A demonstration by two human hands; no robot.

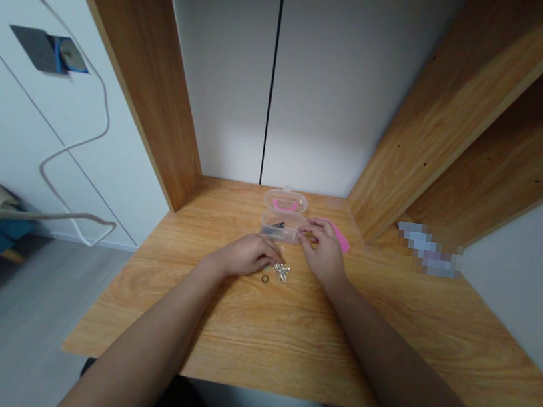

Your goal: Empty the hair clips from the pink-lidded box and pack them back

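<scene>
A clear plastic box (289, 234) with a hinged lid stands at the back of the wooden desk, its lid (286, 201) tipped up and showing a pink handle. Dark slim items (277, 224) lie inside it. My right hand (324, 250) has thumb and fingers closed on the box's right end. In front of the box, my left hand (251, 254) is low over the desk with its fingers bent together; what is between the fingertips is hidden. Just beside them lie a small heap of shiny metal clasps (282, 272) and a dark ring (265, 279).
A pink flat object (340, 236) lies behind my right hand. Wooden side panels (405, 148) rise at both sides, with a white back panel (328, 90) between. A blurred-out item (426, 250) lies at the right. A white cable (106, 116) hangs at the left.
</scene>
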